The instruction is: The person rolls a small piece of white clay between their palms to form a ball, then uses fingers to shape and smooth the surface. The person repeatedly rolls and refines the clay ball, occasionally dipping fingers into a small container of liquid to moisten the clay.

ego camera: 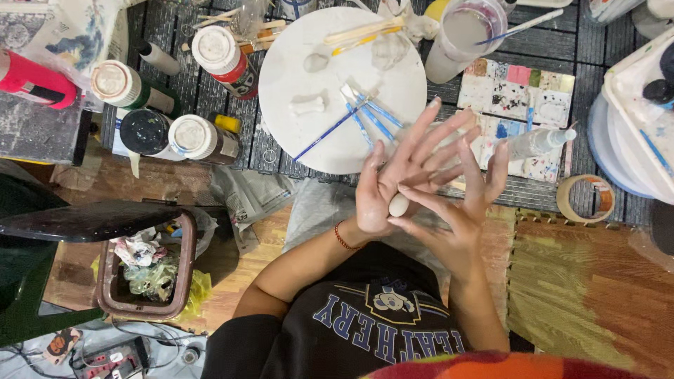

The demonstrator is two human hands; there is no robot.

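Wooden flooring and a patchwork of foam mats spread under the seated person, with a dark slatted worktop (547, 42) beyond the knees. Nearest the body, the left hand (393, 175) and right hand (460, 203) meet palm to palm, fingers stretched straight and fanned, pressed on a small lump of clay (399, 204). The lump is pale off-white, smooth and egg-shaped, and only its rounded lower end peeps out between the heels of the palms. A red bracelet (342, 238) circles the left wrist. To the left, a brown bin (186, 260) holds crumpled scraps. Just past the fingertips lies a round white board (295, 42) carrying blue-handled brushes (365, 116) and small pale clay pieces (307, 105). Left of it stand paint bottles (217, 60) with white caps. Right of the board sit a paint-smeared palette (519, 91), a cup of cloudy water (460, 38) and a roll of tape (586, 198).
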